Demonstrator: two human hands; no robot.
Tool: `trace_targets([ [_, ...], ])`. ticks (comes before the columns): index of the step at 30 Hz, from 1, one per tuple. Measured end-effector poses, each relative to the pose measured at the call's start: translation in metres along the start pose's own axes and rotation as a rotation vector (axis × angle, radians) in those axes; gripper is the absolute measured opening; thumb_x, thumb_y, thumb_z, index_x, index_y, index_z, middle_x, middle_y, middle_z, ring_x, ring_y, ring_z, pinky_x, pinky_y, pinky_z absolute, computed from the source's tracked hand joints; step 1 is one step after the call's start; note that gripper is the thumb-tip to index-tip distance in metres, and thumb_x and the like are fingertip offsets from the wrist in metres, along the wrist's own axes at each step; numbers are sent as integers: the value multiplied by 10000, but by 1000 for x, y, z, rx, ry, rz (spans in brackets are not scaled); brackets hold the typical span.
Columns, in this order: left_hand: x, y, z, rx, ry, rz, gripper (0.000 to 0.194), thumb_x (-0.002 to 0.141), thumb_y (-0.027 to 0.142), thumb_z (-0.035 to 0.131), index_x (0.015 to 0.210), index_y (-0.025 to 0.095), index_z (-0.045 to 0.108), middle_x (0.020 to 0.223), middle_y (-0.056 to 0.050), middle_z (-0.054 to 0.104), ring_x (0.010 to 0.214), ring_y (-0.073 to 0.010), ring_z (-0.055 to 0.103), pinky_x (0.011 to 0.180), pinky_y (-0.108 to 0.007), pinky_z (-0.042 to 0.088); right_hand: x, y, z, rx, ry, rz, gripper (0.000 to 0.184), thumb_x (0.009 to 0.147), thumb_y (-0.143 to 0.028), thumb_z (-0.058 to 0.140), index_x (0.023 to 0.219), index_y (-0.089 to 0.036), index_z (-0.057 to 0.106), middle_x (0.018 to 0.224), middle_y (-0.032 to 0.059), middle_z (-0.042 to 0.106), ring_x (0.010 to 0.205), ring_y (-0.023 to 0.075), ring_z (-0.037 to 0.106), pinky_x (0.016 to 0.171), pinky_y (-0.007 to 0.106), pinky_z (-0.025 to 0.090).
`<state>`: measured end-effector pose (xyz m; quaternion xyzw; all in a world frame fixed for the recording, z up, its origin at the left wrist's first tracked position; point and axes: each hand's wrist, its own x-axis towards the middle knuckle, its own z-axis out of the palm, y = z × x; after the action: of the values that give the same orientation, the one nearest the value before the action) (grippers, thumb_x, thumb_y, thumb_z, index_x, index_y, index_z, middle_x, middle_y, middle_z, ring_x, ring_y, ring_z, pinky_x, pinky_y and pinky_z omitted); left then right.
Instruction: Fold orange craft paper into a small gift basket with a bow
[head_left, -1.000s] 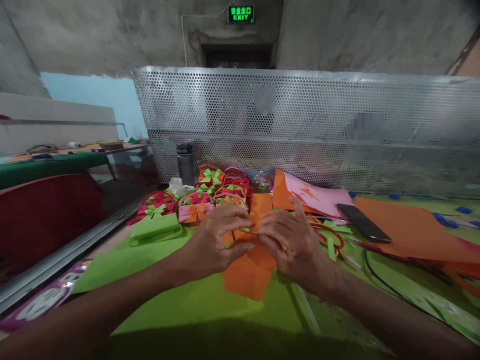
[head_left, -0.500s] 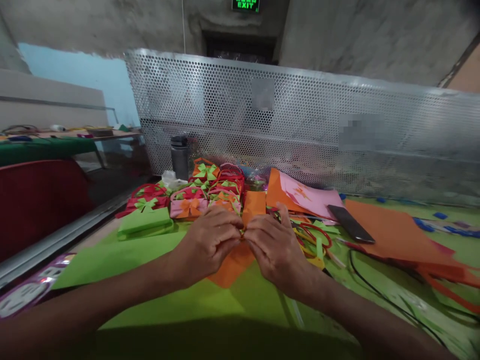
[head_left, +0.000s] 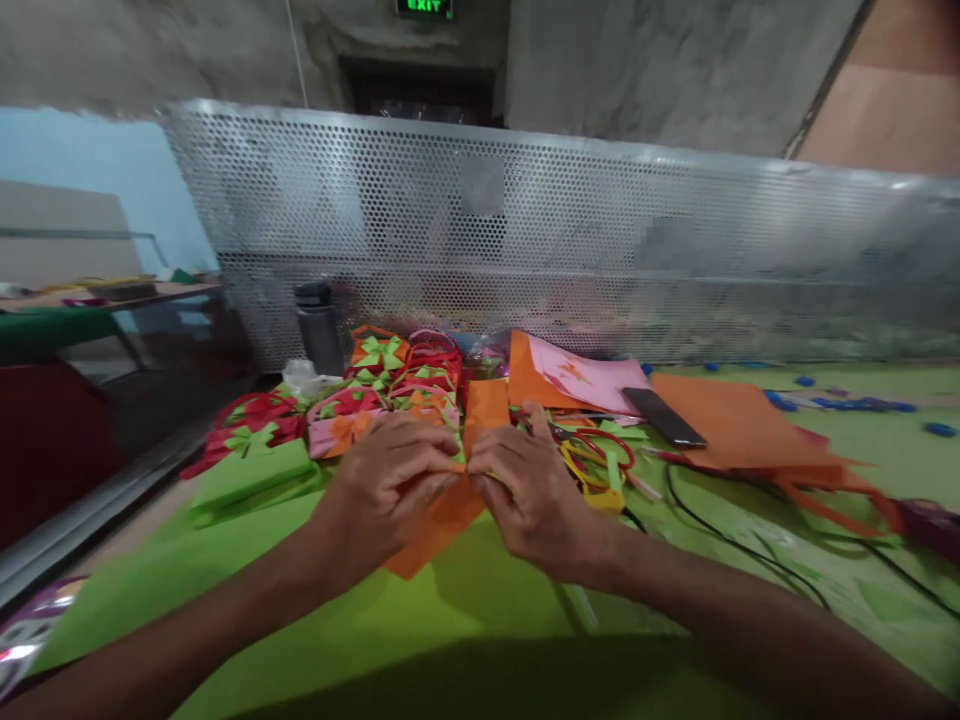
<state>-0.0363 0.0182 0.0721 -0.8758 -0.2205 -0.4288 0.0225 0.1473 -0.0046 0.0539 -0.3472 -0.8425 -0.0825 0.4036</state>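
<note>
My left hand [head_left: 394,485] and my right hand [head_left: 534,490] meet fingertip to fingertip above the green felt sheet. Both are closed in a pinch on an orange felt piece [head_left: 433,532], whose lower corner hangs out beneath them. The fingers hide most of the pinched part. Directly behind lies an orange felt strip [head_left: 487,402]. Small felt bags with bows [head_left: 349,425] in red, pink and orange crowd together at the left back. A folded light green felt piece [head_left: 251,478] rests in front of them.
Yellow-handled scissors [head_left: 600,490] and red handles lie right of my right hand. Further right are a dark phone [head_left: 664,417], orange felt sheets [head_left: 739,425] and a black cable [head_left: 720,535]. A dark bottle [head_left: 319,328] stands before the perforated metal screen [head_left: 420,220].
Both hands have drawn together, and the left fingers and thumb have closed on the orange felt. The felt has turned, its lower corner pointing further left. The camera view has swung right.
</note>
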Motion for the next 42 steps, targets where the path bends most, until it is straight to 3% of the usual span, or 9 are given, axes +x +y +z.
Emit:
trace_targets([
  [8,-3,-9,7,-2,-17,-59,138,808,132,525,776,227,620,861,3,663,838,-146,605,754,-290,479,-5,12,4,-57,-70,0,151,798,-88,452,873,-184,541,870,12,620,824,146,542,989,451,199],
  [13,-2,-12,7,28,26,-9,133,789,135,551,783,244,626,842,15,666,823,-149,610,750,-297,490,-1,14,1,-67,-138,-19,199,768,-77,467,917,-177,551,907,26,639,893,166,555,990,460,211],
  [19,-5,-21,6,30,106,-90,153,777,144,579,805,275,654,895,26,677,844,-160,627,777,-326,503,19,27,-25,34,-98,97,293,856,-231,486,1139,-154,499,1139,89,596,1051,186,520,870,326,390],
  [23,-5,-24,8,84,111,-61,155,783,156,571,819,272,667,876,25,687,828,-167,633,815,-352,487,20,53,-47,-163,-219,290,300,844,-223,507,1138,-169,506,972,35,654,857,139,589,702,246,414],
  [26,-6,-24,14,89,132,-40,158,783,144,570,830,268,655,866,29,686,826,-159,623,801,-336,490,4,77,-56,-275,-268,383,139,821,-216,518,911,-149,600,785,37,661,663,136,574,558,239,359],
  [29,-5,-24,18,93,129,-24,160,786,139,566,847,263,646,865,25,688,832,-161,617,801,-339,490,-16,94,-57,-358,-341,440,155,801,-190,510,684,-148,602,580,19,603,496,115,497,468,237,259],
  [34,2,-21,20,50,95,13,198,782,93,569,869,259,634,859,22,677,831,-151,606,772,-326,491,-50,92,-48,-343,-523,321,79,719,-255,614,701,-178,609,662,21,632,599,159,552,488,247,263],
  [38,4,-21,23,43,111,5,236,775,64,582,903,256,629,889,12,672,848,-148,603,814,-347,480,-81,86,-35,-346,-611,143,305,691,-193,622,993,-178,579,839,49,648,736,206,576,584,284,354],
  [42,-2,-22,29,-43,121,-43,245,780,55,578,918,249,636,915,-16,675,852,-165,610,810,-373,479,-101,92,-24,-293,-576,75,568,679,-104,553,1232,-127,421,989,119,634,823,230,586,630,312,409],
])
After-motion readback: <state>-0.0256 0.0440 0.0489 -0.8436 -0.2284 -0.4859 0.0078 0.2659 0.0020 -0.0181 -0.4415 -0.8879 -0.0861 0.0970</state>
